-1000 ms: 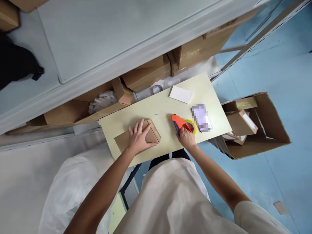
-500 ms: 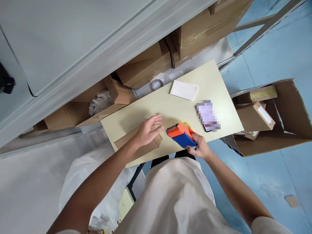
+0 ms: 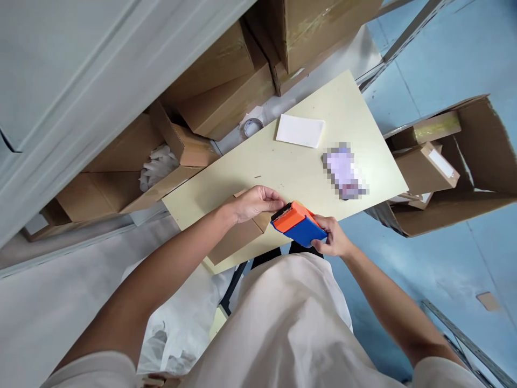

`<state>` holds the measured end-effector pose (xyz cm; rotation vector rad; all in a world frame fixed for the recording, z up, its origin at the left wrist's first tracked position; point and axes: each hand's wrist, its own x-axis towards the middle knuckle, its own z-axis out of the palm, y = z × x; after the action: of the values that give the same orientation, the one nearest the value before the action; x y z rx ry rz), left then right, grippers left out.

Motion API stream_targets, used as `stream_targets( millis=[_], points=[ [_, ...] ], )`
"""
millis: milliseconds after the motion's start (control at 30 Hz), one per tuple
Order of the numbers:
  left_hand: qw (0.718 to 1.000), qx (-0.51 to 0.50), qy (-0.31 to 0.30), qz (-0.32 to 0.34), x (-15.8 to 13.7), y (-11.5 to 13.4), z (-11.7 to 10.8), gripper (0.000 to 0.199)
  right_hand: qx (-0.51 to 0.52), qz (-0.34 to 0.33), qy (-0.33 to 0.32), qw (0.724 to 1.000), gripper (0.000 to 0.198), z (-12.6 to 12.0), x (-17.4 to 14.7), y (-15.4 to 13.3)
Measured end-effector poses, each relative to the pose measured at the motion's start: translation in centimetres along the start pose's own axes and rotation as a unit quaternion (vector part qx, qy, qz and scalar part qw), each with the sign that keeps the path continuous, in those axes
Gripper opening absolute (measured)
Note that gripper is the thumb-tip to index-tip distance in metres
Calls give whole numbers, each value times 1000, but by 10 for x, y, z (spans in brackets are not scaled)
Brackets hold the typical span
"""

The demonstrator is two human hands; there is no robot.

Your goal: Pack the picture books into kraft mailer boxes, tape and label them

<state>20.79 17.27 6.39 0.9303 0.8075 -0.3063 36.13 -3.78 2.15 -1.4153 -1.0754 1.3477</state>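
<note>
My right hand [image 3: 333, 237] grips an orange and blue tape dispenser [image 3: 301, 225] by its near right end, held over the front of the table. Its dark cutting edge faces left. Just off that edge is my left hand [image 3: 260, 205], thumb and fingers pinched together; whatever lies between the fingertips is too small to make out. Below my left hand, a closed brown cardboard box [image 3: 236, 240] lies on the pale yellow table [image 3: 299, 167], partly covered by hand and forearm.
On the table are a white stack of paper [image 3: 300, 130] and a blurred-out phone [image 3: 344, 171]. A tape roll [image 3: 253, 127] sits beyond the far edge, near open cartons [image 3: 226, 102]. To the right stands a large open carton [image 3: 480, 161] with smaller boxes inside.
My left hand has moved right to the dispenser's front edge, its spread fingers now pinched. The dispenser has tilted slightly in my right hand. The view has shifted and turned.
</note>
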Motion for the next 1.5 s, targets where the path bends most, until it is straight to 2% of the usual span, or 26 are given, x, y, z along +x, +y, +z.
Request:
stream_targets(
  millis=[100,233,400,567,733,800,867,967,1067,1133,1200,1333,1400,1500],
  points=[
    [1000,-14,5,-10,-8,-1,-3,34,23,3,-2,1000,21,4,-5,2],
    [999,-20,-9,-44,-18,7,-5,49,12,10,3,1000,20,6,-10,5],
    [989,129,78,-13,-16,14,9,27,0,14,4,1000,21,9,-13,4],
    [950,278,140,34,-8,23,13,17,20,46,-4,999,17,8,-8,-1],
    [895,417,154,40,-2,40,6,17,14,60,14,998,18,5,2,-3],
    [883,442,156,39,1,48,4,19,13,65,15,998,16,2,5,-2],
    [883,445,147,16,5,54,2,20,16,73,11,997,16,0,6,-1],
    [901,419,102,-48,12,59,-3,22,34,85,2,996,20,-3,9,4],
    [916,379,73,-108,24,56,-14,25,107,104,1,989,27,-2,15,12],
    [914,366,82,-153,33,53,-24,26,186,132,3,974,31,-1,20,19],
    [903,365,84,-210,41,51,-34,27,272,173,-8,947,35,2,24,29],
    [863,409,92,-283,48,51,-55,24,413,273,-54,867,41,6,11,51],
    [843,435,105,-298,50,49,-64,24,460,327,-66,823,41,6,-5,61],
    [804,478,87,-344,54,38,-71,32,506,386,-68,768,39,8,-30,72]
  ],
)
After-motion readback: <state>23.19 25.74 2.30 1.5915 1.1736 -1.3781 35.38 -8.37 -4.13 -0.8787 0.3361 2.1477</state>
